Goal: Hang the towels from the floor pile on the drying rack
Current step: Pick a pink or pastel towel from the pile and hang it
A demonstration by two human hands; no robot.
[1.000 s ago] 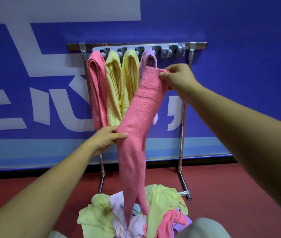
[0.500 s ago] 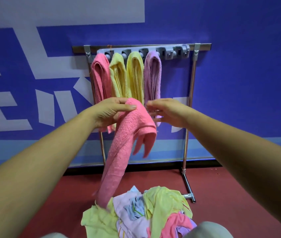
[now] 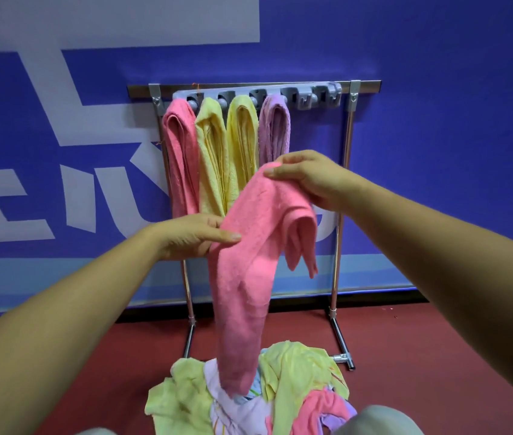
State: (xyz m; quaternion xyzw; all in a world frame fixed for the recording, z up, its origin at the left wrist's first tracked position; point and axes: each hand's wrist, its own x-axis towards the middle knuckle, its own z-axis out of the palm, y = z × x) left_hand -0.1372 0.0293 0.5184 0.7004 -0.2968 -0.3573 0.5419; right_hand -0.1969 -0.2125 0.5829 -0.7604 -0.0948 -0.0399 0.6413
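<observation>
A pink towel [image 3: 248, 246] hangs folded over between my hands, in front of the drying rack [image 3: 339, 189]. My right hand [image 3: 308, 177] grips its upper fold. My left hand [image 3: 195, 237] holds its left edge lower down, thumb on the front. The towel's long end dangles down to the floor pile [image 3: 283, 387] of yellow, lilac and pink towels. On the rack's grey hook strip [image 3: 314, 97] hang a pink towel [image 3: 179, 158], two yellow ones [image 3: 212, 158] [image 3: 242, 146] and a lilac one [image 3: 275, 130].
The rack stands against a blue wall with white lettering. Its metal feet [image 3: 343, 359] rest on the red floor beside the pile. The hooks at the strip's right end carry nothing. My knee [image 3: 377, 422] shows at the bottom edge.
My right hand has dropped from the hook strip with the towel's top end. The towel is now folded over between both hands, and my left hand has shifted lower.
</observation>
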